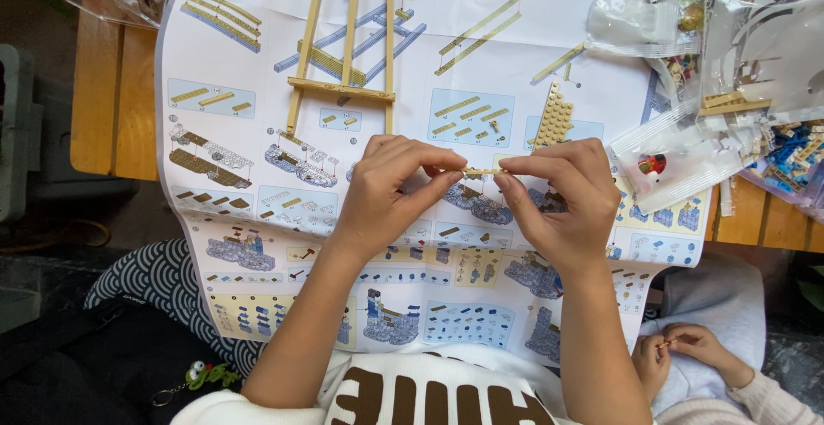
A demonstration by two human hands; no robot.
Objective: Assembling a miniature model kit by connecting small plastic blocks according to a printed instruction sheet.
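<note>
Tan plastic, thin and strip-shaped, the small building-brick piece (482, 171) is pinched between both hands above the middle of the large white instruction sheet (257, 133) printed with pale blue panels and brick diagrams. The left hand (390, 189) clamps its grip on the strip's left end with thumb and fingertips together, and the right hand (558, 197) clamps its own grip on the right end in the same way, so the piece spans the small gap between them; whether it is one part or two pressed together is hard to tell at this size. The sheet covers most of the brown wooden worktop (112, 107), whose bare planks show at the left edge. On the far part of the sheet lies a tan ladder-like frame of long brick rails (348, 56), and just far of the right hand rests a tan studded flat plate (554, 118), tilted. To the far right, clear plastic bags (687, 133) hold loose bricks, with blue and white brick pieces (794, 150) at the right edge. At the near right, another person's two small hands (678, 352) meet over a tiny part. A green keychain charm (206, 375) lies at the near left on dark fabric.
</note>
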